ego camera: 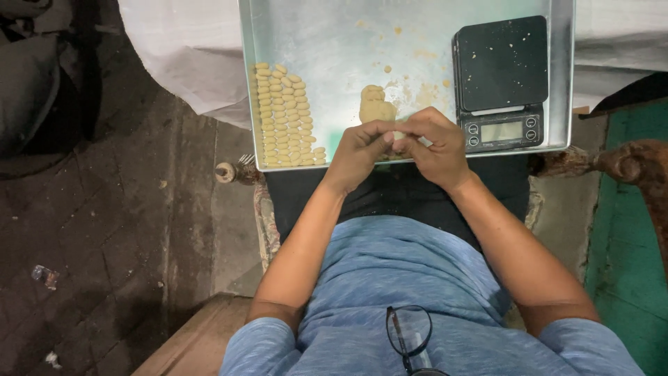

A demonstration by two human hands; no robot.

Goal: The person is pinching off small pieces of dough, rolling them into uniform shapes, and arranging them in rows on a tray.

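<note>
Metal tray (pixel 563 83) sits across the person's lap, near edge toward the body, so both hands work over it w/o reaching. Left to right: along the tray's left edge, running down to its near-left corner, small pale dough pieces (pixel 285 115) lie in about 4 tight rows, packed side by side, prob. to save room and keep them countable. Near the middle of the near edge a lump of dough (pixel 376 104) rests on the bare metal, just beyond the hands, close enough to pinch from. Left hand (pixel 358 153) and right hand (pixel 435 146) meet at the fingertips right over the near edge, fingers curled in, pinching a small bit of dough (pixel 399 136) between them; grip is narrow, mostly hiding the bit, so its shape is hard to tell. At the tray's right edge, near-right corner, a black scale (pixel 501 80) stands w/ its display facing the person, readable from the seat; crumbs dot its platform, nothing on it. Glasses (pixel 410 334) hang from the blue shirt's collar.
</note>
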